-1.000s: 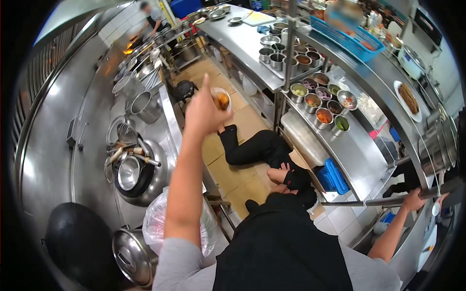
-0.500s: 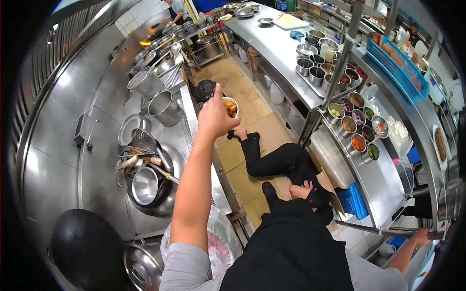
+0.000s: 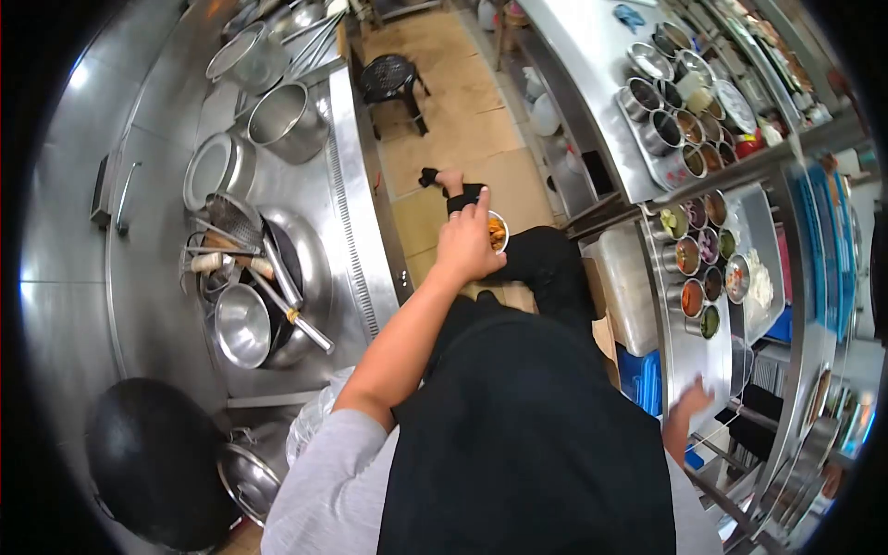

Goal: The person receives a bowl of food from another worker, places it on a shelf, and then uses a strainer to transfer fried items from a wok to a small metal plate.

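My left hand (image 3: 470, 245) is stretched out in front of me, closed round a small white bowl (image 3: 506, 233). Orange-brown pieces of food fill the bowl, and my fingers hide much of its outside. One finger extends forward past the rim. On the right, my right hand (image 3: 694, 400) is at the front of a steel shelf (image 3: 675, 356), smeared by motion. Small round steel tins (image 3: 709, 322) of cut vegetables stand beyond it on that shelf. Whether the right hand touches or holds anything, I cannot make out.
A person in black trousers (image 3: 552, 273) is low on the floor ahead. To the left, a steel counter carries a large pot (image 3: 289, 125), a mixing bowl (image 3: 242, 326) and ladles. A black wok (image 3: 153, 462) stands nearer. A black stool (image 3: 388, 79) is in the aisle.
My view has tilted downward. My left hand has come nearer my body with the bowl. My right hand has left the rail at the far right and moved inward to the shelf.
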A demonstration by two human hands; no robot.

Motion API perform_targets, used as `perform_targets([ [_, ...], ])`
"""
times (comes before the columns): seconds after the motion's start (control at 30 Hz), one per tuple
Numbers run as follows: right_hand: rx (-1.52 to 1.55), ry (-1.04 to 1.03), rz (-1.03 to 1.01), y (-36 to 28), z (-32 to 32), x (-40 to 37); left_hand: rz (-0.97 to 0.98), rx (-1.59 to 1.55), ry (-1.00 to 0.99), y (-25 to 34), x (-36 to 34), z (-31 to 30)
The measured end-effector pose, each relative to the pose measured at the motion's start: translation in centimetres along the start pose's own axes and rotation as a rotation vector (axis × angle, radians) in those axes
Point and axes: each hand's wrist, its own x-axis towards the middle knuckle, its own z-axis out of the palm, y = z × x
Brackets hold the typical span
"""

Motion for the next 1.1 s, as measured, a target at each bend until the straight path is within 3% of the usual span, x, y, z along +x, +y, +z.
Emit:
perform_targets([
  [0.03, 0.211, -0.044, -0.061, -6.5, 4.3, -0.6, 0.012, 0.012, -0.021, -0.6, 0.5, -0.2],
  [0.07, 0.480, -0.212, -0.088, -17.9, 4.7, -3.2, 0.037, 0.024, -0.042, -0.9, 1.4, -0.4],
  [0.1, 0.511, -0.225, -0.161, -27.6, 5.0, -4.3, -0.031, 0.038, -0.108, -1.4, 2.8, -1.6],
  [0.17, 0.580, -0.083, -0.415, -36.4, 7.3, -1.0, -0.120, -0.025, -0.108, -2.6, 6.0, -5.1],
  [0.2, 0.520, -0.006, -0.373, -43.3, 5.9, -1.3, -0.159, -0.049, -0.067, -4.4, 7.9, -5.8],
  [0.23, 0.617, 0.106, -0.359, -47.8, 6.4, -0.2, -0.171, -0.015, 0.004, -6.7, 9.9, -6.3],
  [0.3, 0.534, 0.320, -0.357, -52.4, 9.0, 5.0, -0.190, 0.012, 0.082, -11.1, 13.7, -7.9],
  [0.33, 0.535, 0.322, -0.362, -54.3, 11.2, 6.6, -0.185, 0.034, 0.137, -12.9, 15.8, -9.7],
  [0.4, 0.412, 0.772, -0.240, -58.2, 15.4, 8.3, -0.178, 0.061, 0.197, -16.3, 19.9, -12.5],
  [0.43, 0.414, 0.778, -0.235, -59.8, 16.8, 8.1, -0.138, 0.044, 0.220, -18.1, 21.9, -13.8],
  [0.5, 0.228, 0.981, -0.071, -62.5, 18.3, 7.5, -0.050, 0.017, 0.263, -20.9, 26.0, -16.3],
  [0.6, 0.185, 1.084, 0.089, -60.0, 19.0, 11.1, 0.032, -0.043, 0.202, -23.6, 31.4, -19.1],
  [0.93, 0.269, 1.070, 0.126, -62.7, 19.2, 9.0, 0.344, -0.024, 0.023, -23.2, 45.8, -22.8],
  [1.1, 0.081, 1.152, 0.128, -60.2, 19.4, 10.6, 0.423, -0.005, -0.034, -22.6, 52.9, -23.0],
])
